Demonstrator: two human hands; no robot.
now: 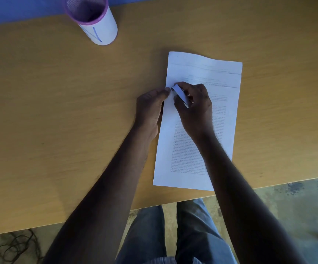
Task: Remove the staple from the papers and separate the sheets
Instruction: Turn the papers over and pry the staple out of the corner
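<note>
Judging from how things lie, you are still at the first step: the white printed papers (198, 119) rest as one stack on the light wood-grain table (59, 111), and nothing shows that the sheets have been parted. Your right hand (194, 105) is curled closed around a small flat white tool with a dark tip (181, 95), probably a staple remover, though it is too small to be sure, and that tip is pressed at the left edge of the papers, part-way down from their far corner. Your left hand (150, 109) sits just beside the same edge with its fingers loosely bent, thumb tip touching the margin right next to the tool; it grips nothing that I can see, and seems only to steady the stack. The staple itself is hidden under tool and fingers, so I cannot tell whether it is already lifted. What remains, as far as I can judge, is freeing the staple and pulling the sheets apart. The papers are thin and limp, with a crease across the far end where an upper layer shows a separate edge, and dense fine print below. Well beyond the papers, far left, stands a white cylindrical pen cup with a purple mesh rim (95, 21), smooth-sided and rigid.
</note>
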